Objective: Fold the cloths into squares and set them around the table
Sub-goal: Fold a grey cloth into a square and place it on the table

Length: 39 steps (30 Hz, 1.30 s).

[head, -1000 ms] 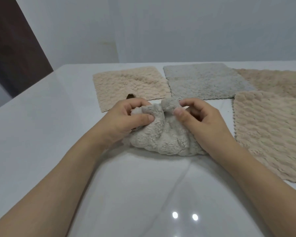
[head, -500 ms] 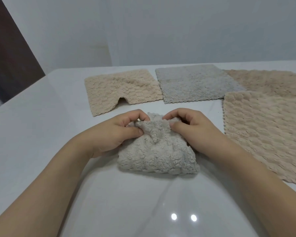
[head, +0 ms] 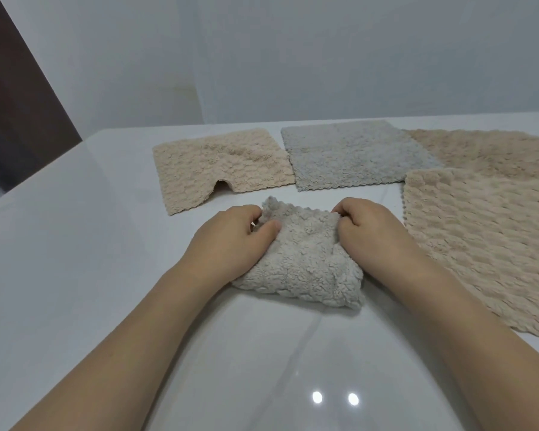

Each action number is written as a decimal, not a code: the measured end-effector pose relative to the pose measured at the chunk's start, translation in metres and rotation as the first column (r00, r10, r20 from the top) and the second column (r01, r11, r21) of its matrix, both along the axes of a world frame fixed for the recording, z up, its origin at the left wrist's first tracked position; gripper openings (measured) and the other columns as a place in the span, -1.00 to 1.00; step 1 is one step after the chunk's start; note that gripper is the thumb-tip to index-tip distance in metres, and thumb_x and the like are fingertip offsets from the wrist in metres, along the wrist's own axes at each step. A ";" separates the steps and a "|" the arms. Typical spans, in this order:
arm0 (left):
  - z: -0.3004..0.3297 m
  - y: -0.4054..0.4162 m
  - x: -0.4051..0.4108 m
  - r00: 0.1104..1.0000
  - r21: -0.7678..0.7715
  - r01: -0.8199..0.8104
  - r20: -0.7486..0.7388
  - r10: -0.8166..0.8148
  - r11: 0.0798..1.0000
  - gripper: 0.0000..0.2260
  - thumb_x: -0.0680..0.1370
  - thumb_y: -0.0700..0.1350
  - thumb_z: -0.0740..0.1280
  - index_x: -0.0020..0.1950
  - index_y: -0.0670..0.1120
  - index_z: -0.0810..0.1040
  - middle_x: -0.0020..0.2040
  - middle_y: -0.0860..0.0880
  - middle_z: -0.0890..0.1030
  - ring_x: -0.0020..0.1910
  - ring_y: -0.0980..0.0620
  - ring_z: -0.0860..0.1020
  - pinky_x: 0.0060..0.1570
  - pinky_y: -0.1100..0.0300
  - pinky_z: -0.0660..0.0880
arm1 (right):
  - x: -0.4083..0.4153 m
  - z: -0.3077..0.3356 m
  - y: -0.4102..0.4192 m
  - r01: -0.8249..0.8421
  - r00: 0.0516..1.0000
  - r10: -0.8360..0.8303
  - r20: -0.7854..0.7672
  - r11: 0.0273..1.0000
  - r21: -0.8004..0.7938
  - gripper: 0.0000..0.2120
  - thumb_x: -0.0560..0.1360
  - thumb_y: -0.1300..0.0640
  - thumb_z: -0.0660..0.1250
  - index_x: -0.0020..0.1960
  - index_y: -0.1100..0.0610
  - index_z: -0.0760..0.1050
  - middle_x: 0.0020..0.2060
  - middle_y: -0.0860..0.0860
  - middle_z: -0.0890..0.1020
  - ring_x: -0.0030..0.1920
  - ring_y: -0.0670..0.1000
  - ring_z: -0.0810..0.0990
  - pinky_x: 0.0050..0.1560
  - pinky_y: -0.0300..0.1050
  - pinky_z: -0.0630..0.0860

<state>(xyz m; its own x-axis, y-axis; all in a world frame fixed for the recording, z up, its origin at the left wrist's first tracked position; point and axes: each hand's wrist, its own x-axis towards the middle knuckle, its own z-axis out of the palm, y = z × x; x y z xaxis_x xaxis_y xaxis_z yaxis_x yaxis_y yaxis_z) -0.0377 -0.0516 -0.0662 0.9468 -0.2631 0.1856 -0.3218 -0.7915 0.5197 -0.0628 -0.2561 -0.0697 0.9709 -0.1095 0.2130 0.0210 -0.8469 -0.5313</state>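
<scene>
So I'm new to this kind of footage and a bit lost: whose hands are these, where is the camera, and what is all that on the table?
There is no machine here. A person wears a camera on the head, looking forward and down, so you see their own bare arms. The left hand and right hand each grip a far corner of a fluffy off-white cloth, bunched and partly folded on the white table. Beyond it lie a beige cloth and a grey cloth, both flat. On the right are two larger tan cloths, overlapping.

hands [head: 296, 241] gripping grey cloth [head: 305, 265], white table [head: 75, 275]
</scene>
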 end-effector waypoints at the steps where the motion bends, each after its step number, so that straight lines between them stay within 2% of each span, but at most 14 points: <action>1: -0.001 -0.001 0.002 1.000 -0.016 -0.013 -0.021 0.013 1.000 -0.59 0.60 0.18 0.23 -0.32 -0.05 0.30 -0.42 0.04 0.42 -0.39 0.00 0.39 -0.34 0.08 0.28 | 0.002 -0.002 -0.001 0.000 1.000 0.000 0.022 1.000 -0.001 -0.75 0.50 0.26 0.09 -0.02 0.13 0.54 -0.08 0.05 0.60 0.01 0.09 0.51 0.01 0.00 0.45; 3: 0.000 -0.003 0.007 0.996 -0.018 -0.034 -0.085 0.032 0.999 -0.60 0.62 0.19 0.16 -0.25 -0.08 0.38 -0.34 0.03 0.50 -0.30 -0.01 0.48 -0.24 0.06 0.39 | 0.005 -0.005 -0.003 0.008 0.996 -0.005 0.089 0.999 -0.042 -0.73 0.51 0.27 0.09 0.05 0.13 0.54 -0.05 0.07 0.57 0.04 0.13 0.46 0.06 0.00 0.40; 6: 0.002 -0.009 0.016 0.993 0.099 -0.043 -0.105 0.053 0.994 -0.63 0.63 0.20 0.11 -0.18 -0.05 0.43 -0.21 0.03 0.55 -0.14 -0.02 0.54 -0.16 0.08 0.43 | 0.009 -0.007 -0.007 0.035 0.991 -0.019 0.132 0.992 -0.124 -0.70 0.52 0.30 0.10 0.11 0.11 0.54 -0.01 0.09 0.53 0.06 0.17 0.41 0.13 0.04 0.35; 10: 0.002 -0.013 0.016 0.992 0.167 -0.086 -0.078 0.100 0.982 -0.63 0.61 0.21 0.13 -0.19 -0.04 0.43 -0.20 0.03 0.53 -0.13 -0.05 0.53 -0.25 0.13 0.35 | 0.012 0.002 -0.009 0.007 1.000 -0.009 -0.018 0.989 -0.145 -0.70 0.52 0.25 0.09 0.08 0.05 0.55 0.03 0.06 0.58 0.13 0.18 0.44 0.18 0.08 0.38; 12: 0.002 -0.014 0.015 0.991 0.161 -0.107 -0.066 0.119 0.981 -0.63 0.60 0.20 0.15 -0.22 -0.04 0.42 -0.23 0.02 0.53 -0.18 -0.03 0.52 -0.31 0.15 0.30 | 0.015 0.015 -0.004 0.008 0.994 -0.027 -0.109 0.985 -0.172 -0.75 0.54 0.13 0.08 0.00 0.06 0.53 0.01 0.05 0.57 0.11 0.18 0.43 0.16 0.07 0.38; 14: 0.001 -0.015 0.014 0.990 0.159 -0.121 -0.051 0.131 0.980 -0.63 0.60 0.20 0.16 -0.25 -0.04 0.39 -0.25 0.02 0.52 -0.19 -0.04 0.52 -0.34 0.15 0.27 | 0.025 0.026 0.006 -0.025 0.987 -0.007 -0.163 0.980 -0.195 -0.69 0.59 -0.03 0.02 -0.04 0.12 0.47 -0.01 0.07 0.55 0.09 0.19 0.45 0.14 0.09 0.40; 17: 0.001 -0.015 0.014 0.989 0.159 -0.132 -0.045 0.141 0.978 -0.63 0.59 0.21 0.16 -0.26 -0.03 0.38 -0.24 0.03 0.53 -0.15 -0.07 0.53 -0.30 0.13 0.29 | 0.042 0.026 0.024 -0.098 0.975 0.039 -0.218 0.959 -0.267 -0.59 0.61 -0.13 -0.03 0.12 0.11 0.45 0.12 0.12 0.56 0.14 0.19 0.48 0.15 0.08 0.41; 19: 0.001 -0.015 0.013 0.989 0.147 -0.134 -0.043 0.142 0.980 -0.64 0.58 0.22 0.16 -0.26 -0.02 0.38 -0.24 0.04 0.53 -0.16 -0.06 0.53 -0.32 0.13 0.28 | 0.048 0.012 0.034 -0.111 0.979 0.053 -0.195 0.946 -0.304 -0.57 0.61 -0.15 -0.03 0.14 0.13 0.44 0.14 0.15 0.57 0.13 0.18 0.51 0.05 0.03 0.39; 22: 0.001 -0.009 0.014 0.990 0.078 -0.100 -0.095 0.108 0.992 -0.66 0.56 0.18 0.20 -0.24 -0.05 0.45 -0.26 0.02 0.56 -0.20 -0.04 0.55 -0.30 0.12 0.38 | 0.049 -0.003 0.036 -0.086 0.996 0.069 -0.060 0.935 -0.343 -0.61 0.63 -0.18 -0.04 -0.06 0.10 0.36 -0.01 0.13 0.60 0.00 0.17 0.53 -0.12 -0.01 0.33; 25: 0.005 0.002 0.017 0.970 -0.114 -0.059 -0.240 0.031 0.992 -0.72 0.52 0.11 0.31 -0.17 -0.10 0.57 -0.24 -0.05 0.65 -0.24 -0.05 0.62 -0.21 0.10 0.53 | 0.050 -0.005 0.029 -0.104 0.995 0.096 -0.039 0.927 -0.361 -0.64 0.63 -0.17 -0.03 -0.09 0.09 0.30 -0.08 0.12 0.58 -0.05 0.17 0.52 -0.17 -0.03 0.31; 28: 0.012 0.009 0.012 0.906 -0.314 -0.027 -0.408 -0.110 0.949 -0.79 0.50 -0.01 0.41 -0.28 -0.07 0.56 -0.37 -0.01 0.55 -0.43 0.04 0.48 -0.47 0.32 0.39 | 0.054 -0.007 0.025 -0.101 0.995 0.098 -0.030 0.911 -0.399 -0.66 0.64 -0.13 -0.03 -0.10 0.10 0.31 -0.10 0.13 0.57 -0.08 0.16 0.51 -0.19 -0.03 0.30; 31: 0.017 0.015 0.008 0.843 -0.452 0.028 -0.469 -0.264 0.891 -0.77 0.39 0.02 0.49 -0.37 -0.01 0.53 -0.40 0.00 0.47 -0.43 0.06 0.40 -0.42 0.27 0.32 | 0.055 -0.010 0.024 -0.077 0.996 0.084 -0.002 0.910 -0.408 -0.61 0.63 -0.10 -0.03 -0.22 0.09 0.33 -0.18 0.11 0.52 -0.15 0.14 0.45 -0.19 -0.04 0.31; 34: 0.019 0.023 0.008 0.802 -0.508 0.041 -0.496 -0.331 0.860 -0.79 0.32 0.03 0.49 -0.31 -0.01 0.50 -0.38 -0.03 0.48 -0.45 0.06 0.36 -0.44 0.21 0.24 | 0.051 -0.006 0.024 -0.065 0.992 0.104 0.077 0.916 -0.396 -0.59 0.63 -0.07 -0.01 -0.33 0.09 0.29 -0.28 0.03 0.41 -0.15 0.12 0.46 -0.20 -0.06 0.31; 39: 0.017 0.026 0.010 0.769 -0.508 0.061 -0.525 -0.365 0.859 -0.72 0.31 -0.03 0.51 -0.11 -0.07 0.50 -0.34 -0.12 0.53 -0.37 -0.03 0.40 -0.31 0.12 0.25 | 0.046 0.000 0.027 -0.104 0.993 0.114 0.012 0.939 -0.327 -0.46 0.57 -0.34 -0.16 -0.14 0.05 0.36 -0.27 -0.03 0.50 -0.20 0.09 0.46 -0.24 -0.02 0.31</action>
<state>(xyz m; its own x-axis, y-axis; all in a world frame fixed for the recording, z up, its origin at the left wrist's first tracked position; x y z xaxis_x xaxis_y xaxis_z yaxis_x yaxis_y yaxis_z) -0.0276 -0.0260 -0.0490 0.8297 -0.5054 -0.2368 0.0354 -0.3758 0.9260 -0.0166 -0.2291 -0.0700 0.9656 0.0770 0.2482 0.1348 -0.9649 -0.2253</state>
